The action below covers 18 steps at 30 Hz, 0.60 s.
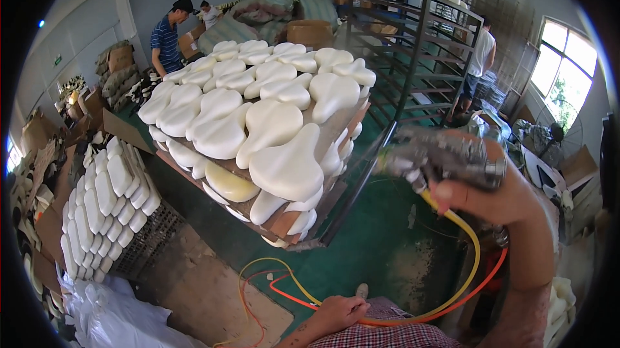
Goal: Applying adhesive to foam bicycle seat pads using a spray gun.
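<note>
Head cam, spray gun (453, 157) crosswise, nose L

Spray gun (462, 157) in right hand (484, 196) blurred, nozzle (394, 161) smeared; grip partly hidden. Whether left hand (339, 314) holds hoses (477, 251): unclear. Both forearms (526, 277), white plastic sheet (116, 312) cut off by lower edge. Far person (484, 51) partly behind rack (415, 44).
</note>
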{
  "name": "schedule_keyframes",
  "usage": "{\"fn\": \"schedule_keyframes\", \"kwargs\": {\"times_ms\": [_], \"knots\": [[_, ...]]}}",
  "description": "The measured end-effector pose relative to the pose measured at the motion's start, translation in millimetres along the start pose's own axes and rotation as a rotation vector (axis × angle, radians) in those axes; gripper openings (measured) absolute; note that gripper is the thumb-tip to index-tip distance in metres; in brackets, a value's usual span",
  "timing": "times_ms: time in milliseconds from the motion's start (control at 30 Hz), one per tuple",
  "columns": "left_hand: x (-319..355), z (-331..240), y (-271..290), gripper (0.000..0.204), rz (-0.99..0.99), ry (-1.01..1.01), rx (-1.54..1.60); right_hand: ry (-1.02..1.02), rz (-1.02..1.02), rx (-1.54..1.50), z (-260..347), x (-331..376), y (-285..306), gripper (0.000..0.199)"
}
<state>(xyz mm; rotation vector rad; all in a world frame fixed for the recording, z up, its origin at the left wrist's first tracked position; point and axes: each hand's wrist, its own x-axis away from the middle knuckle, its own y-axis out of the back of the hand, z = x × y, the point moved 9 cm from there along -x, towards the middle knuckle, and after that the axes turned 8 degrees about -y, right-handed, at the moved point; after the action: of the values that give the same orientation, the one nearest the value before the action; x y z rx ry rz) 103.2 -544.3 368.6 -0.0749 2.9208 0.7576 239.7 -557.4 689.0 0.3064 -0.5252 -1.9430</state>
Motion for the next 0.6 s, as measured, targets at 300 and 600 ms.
{"fn": "schedule_keyframes", "kwargs": {"times_ms": [300,600], "knots": [[-81.0,17.5,-32.6,0.028,0.095,0.161,0.251,0.070,-0.056,0.062,-45.0,-29.1,78.2,0.038],[-264.6,45.0,-111.7,0.032,0.143,0.182,0.131,0.127,-0.315,-0.140,-182.1,-45.4,302.4,0.029]]}}
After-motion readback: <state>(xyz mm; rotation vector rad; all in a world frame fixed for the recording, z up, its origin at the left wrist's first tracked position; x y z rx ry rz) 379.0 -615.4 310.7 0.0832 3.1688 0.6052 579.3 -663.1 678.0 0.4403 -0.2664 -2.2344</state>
